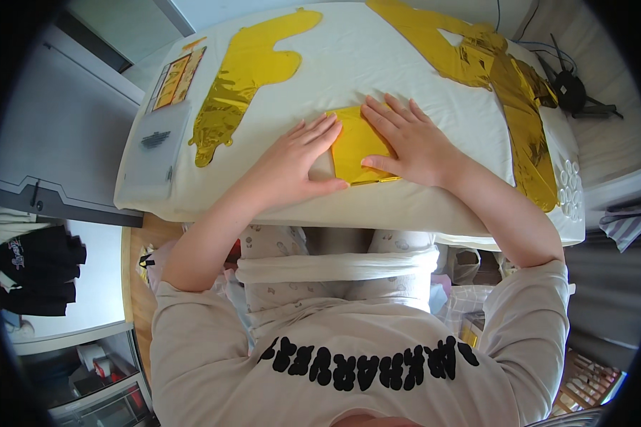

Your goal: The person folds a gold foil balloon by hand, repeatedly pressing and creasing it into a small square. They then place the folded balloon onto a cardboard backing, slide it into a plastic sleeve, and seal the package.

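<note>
White-covered table (349,57) bears gold foil balloons (246,71) and folded foil (356,146)

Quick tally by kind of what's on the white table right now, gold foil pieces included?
Folded gold foil piece, under both hands: 1
Flat gold foil balloons: 2, one at left, one at right
Clear plastic package: 1
Gold-printed card: 1
Total: 5

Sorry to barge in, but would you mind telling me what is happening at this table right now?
A person is pressing a folded gold foil piece flat on a white-covered table. The left hand lies on its left edge and the right hand on its right side, both with open, flat fingers. More gold foil shapes lie unfolded further back: one at the left and a crumpled one at the right. A flat packet sits at the table's left end.
</note>
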The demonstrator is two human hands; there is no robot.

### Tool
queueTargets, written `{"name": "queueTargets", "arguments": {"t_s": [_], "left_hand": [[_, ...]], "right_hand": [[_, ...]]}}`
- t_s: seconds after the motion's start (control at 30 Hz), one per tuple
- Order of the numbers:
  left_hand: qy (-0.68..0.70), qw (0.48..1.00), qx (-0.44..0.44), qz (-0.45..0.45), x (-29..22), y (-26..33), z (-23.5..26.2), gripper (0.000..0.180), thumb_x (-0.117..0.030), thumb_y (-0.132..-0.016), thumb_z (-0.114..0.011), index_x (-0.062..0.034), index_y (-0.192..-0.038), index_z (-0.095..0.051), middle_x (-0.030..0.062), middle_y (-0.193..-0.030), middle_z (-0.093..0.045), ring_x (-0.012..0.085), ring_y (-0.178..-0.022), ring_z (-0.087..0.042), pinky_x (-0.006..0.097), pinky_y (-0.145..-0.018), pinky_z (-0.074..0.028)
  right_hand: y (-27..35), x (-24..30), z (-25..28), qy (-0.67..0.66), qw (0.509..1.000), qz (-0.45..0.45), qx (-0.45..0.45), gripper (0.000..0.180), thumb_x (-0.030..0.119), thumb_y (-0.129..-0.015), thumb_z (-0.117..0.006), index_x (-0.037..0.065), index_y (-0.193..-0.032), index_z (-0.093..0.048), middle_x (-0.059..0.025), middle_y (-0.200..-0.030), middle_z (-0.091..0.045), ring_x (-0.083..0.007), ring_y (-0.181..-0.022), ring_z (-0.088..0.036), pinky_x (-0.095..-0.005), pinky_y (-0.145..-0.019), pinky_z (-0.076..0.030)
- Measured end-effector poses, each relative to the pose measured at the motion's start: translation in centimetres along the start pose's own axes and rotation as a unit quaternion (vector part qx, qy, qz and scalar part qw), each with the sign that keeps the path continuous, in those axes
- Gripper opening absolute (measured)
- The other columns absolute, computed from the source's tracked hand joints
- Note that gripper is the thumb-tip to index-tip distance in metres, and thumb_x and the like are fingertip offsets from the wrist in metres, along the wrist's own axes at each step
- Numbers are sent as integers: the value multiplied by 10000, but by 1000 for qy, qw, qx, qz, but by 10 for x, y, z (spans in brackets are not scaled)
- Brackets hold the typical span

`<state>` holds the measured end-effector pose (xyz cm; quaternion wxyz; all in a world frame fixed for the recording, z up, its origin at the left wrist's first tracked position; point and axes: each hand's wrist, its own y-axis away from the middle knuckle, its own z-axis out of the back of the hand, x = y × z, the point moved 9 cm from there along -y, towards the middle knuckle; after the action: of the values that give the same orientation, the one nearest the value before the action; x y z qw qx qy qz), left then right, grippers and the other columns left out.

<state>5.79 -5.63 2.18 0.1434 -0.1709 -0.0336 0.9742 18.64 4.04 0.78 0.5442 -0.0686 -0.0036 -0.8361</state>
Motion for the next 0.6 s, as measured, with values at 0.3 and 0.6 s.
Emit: {"name": "queueTargets", "arguments": {"t_s": [0.3, 0.6], "left_hand": [[72, 993, -52, 80, 13, -18, 23, 957, -529, -814, -824, 12, -1514, -458, 207, -1523, -510, 333, -1397, -512, 425, -1176, -411], [-35, 999, -17, 14, 10, -13, -2, 1035, -532, -840, -795, -2, -1595, -326, 199, -1662, -326, 351, -1517, -350, 470, -1264, -266]], "right_hand": [[-4, 1, 2, 20, 1000, 6, -3, 1034, 707, -886, -632, 87, -1633, -276, -121, -1698, -276, -365, -1585, -183, -533, -1287, -145], [-4, 2, 2, 19, 1000, -1, -15, 1037, 702, -856, -668, 111, -1627, -307, -92, -1689, -307, -336, -1584, -203, -542, -1286, -148]]}}
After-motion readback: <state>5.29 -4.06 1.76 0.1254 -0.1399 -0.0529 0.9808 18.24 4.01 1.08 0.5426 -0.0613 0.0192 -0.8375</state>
